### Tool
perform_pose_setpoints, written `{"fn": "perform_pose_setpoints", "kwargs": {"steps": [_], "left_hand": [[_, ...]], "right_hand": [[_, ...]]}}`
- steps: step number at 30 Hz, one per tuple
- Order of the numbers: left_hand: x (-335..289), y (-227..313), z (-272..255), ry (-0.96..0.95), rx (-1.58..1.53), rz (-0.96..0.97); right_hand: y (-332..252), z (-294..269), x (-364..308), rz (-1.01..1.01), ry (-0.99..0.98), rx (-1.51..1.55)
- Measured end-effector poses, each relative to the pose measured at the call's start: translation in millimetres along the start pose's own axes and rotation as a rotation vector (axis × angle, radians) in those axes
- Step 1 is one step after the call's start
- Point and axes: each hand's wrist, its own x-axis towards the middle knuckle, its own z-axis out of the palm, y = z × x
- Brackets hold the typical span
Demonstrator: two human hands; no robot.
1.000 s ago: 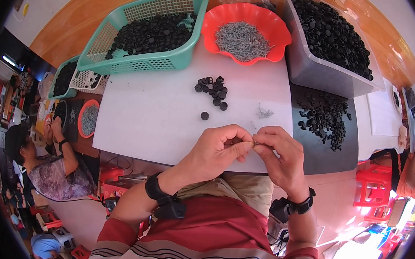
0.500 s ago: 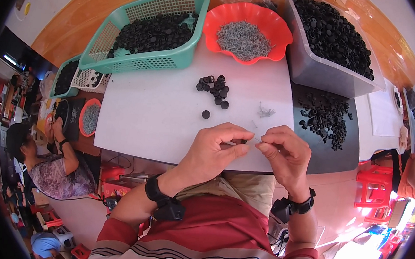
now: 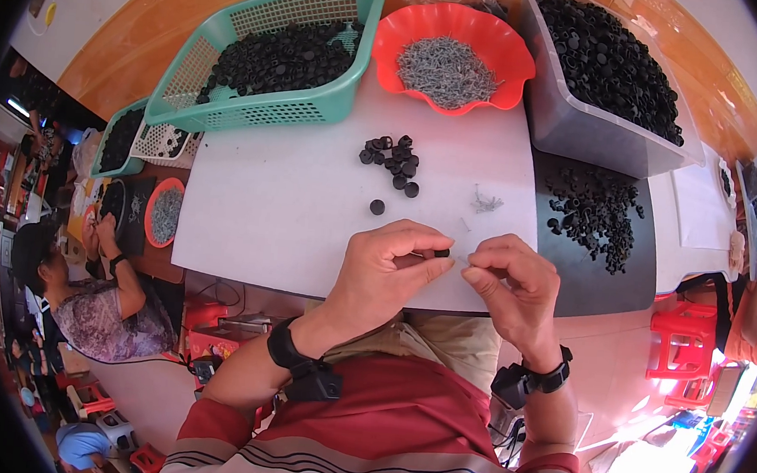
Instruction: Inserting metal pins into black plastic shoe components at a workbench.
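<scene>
My left hand [image 3: 380,268] is closed in a pinch over the near edge of the white table, with a small round black plastic cap [image 3: 442,253] between thumb and forefinger. Close by on its right, my right hand [image 3: 523,292] has thumb and forefinger pressed together; whatever lies between them is too small to make out. The fingertips of the two hands are slightly apart. Beyond them lie a loose black cap [image 3: 377,207], a cluster of black caps [image 3: 393,159] and a little heap of thin grey screws or nails [image 3: 488,202]. A single one [image 3: 465,225] lies nearer my fingers.
A green basket [image 3: 255,107] of black parts, a red scalloped bowl [image 3: 451,107] of metal pins and a grey bin [image 3: 600,134] of black parts line the back. Small black parts [image 3: 593,218] cover a dark mat [image 3: 579,283] at right. A co-worker [image 3: 99,286] sits at left.
My hands have drawn a little apart, the left moving slightly left and the right tilting back. The black cap in my left fingers shows more plainly now.
</scene>
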Motion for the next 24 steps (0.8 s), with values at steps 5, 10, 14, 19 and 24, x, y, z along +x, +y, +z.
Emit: {"fn": "perform_pose_setpoints", "kwargs": {"steps": [5,10,14,19,24], "left_hand": [[-2,3,3,0.005,0.085,0.054],[-3,4,7,0.042,0.216,0.103],[-3,5,6,0.024,0.273,0.226],[-4,0,7,0.039,0.328,0.346],[-4,1,7,0.051,0.427,0.452]], "right_hand": [[-3,2,0,-0.012,-0.016,-0.005],[-2,5,0,-0.037,-0.029,-0.016],[-3,5,1,-0.100,-0.049,-0.115],[-9,4,0,-0.137,-0.058,-0.224],[-17,1,0,-0.145,-0.092,-0.339]]}}
